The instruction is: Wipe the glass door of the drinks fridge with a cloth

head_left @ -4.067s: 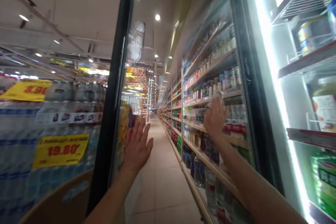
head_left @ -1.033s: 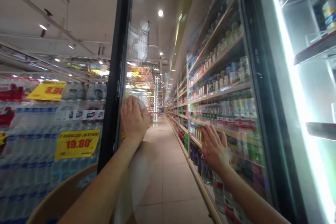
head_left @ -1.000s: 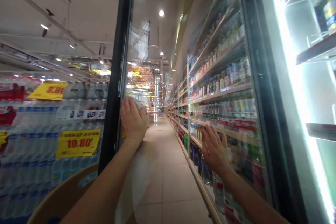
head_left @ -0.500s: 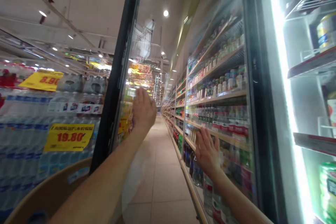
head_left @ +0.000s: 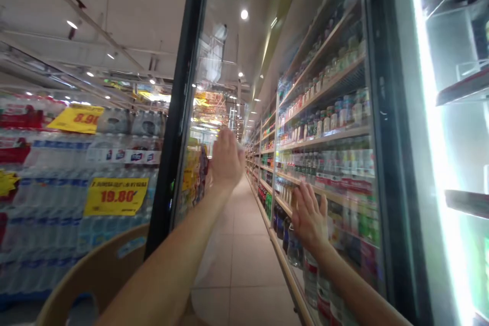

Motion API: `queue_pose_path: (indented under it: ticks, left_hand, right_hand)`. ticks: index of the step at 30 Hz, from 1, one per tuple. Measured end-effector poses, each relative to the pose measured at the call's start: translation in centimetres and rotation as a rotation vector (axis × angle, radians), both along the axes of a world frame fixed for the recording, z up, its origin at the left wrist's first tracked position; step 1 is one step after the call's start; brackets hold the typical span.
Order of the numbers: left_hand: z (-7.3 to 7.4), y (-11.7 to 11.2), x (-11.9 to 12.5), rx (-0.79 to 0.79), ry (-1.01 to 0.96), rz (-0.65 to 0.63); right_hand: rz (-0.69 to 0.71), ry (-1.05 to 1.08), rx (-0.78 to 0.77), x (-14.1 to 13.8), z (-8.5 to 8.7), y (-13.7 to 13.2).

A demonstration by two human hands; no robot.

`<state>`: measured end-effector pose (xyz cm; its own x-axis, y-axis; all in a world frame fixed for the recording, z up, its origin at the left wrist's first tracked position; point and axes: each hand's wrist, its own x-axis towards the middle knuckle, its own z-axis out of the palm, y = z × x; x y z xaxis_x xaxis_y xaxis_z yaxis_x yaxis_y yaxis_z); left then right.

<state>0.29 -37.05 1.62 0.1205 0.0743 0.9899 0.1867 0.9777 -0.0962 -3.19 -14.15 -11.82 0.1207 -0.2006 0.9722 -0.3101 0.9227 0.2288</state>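
Note:
An open glass fridge door (head_left: pixel 263 61) with a black frame (head_left: pixel 179 112) stands edge-on in front of me. My left hand (head_left: pixel 226 159) is raised against the glass near its middle, fingers together, and a bit of white cloth (head_left: pixel 239 146) shows past the fingertips. My right hand (head_left: pixel 310 218) lies flat on the glass lower and to the right, fingers spread, holding nothing. Through the pane I see the aisle floor (head_left: pixel 244 260) and long shelves of bottles (head_left: pixel 324 127).
The lit fridge interior (head_left: pixel 454 127) with wire shelves is at the far right. Stacked packs of water bottles (head_left: pixel 57 214) with yellow price signs (head_left: pixel 115 196) fill the left. A curved brown rim (head_left: pixel 95 275) sits at bottom left.
My left hand with the cloth slid right across the glass from the door's left frame towards the middle. My right hand stayed flat on the glass in nearly the same spot.

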Motion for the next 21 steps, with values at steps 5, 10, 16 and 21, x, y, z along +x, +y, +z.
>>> queue_pose_path:
  ticks: [5, 10, 16, 21]
  left_hand:
    - [-4.8, 1.3, -0.1, -0.479, -0.069, 0.023]
    - [-4.3, -3.6, 0.5, 0.107, 0.088, 0.060]
    - [-8.7, -0.9, 1.0, -0.455, -0.061, 0.010]
    - [-10.3, -5.5, 1.7, -0.161, 0.008, 0.083]
  right_hand:
    - [0.000, 0.022, 0.006, -0.1, -0.1, -0.1]
    - [-0.011, 0.000, -0.002, 0.0, 0.0, -0.1]
    - [-0.004, -0.001, -0.009, 0.2, 0.1, 0.1]
    - [-0.006, -0.012, -0.015, 0.1, 0.0, 0.0]
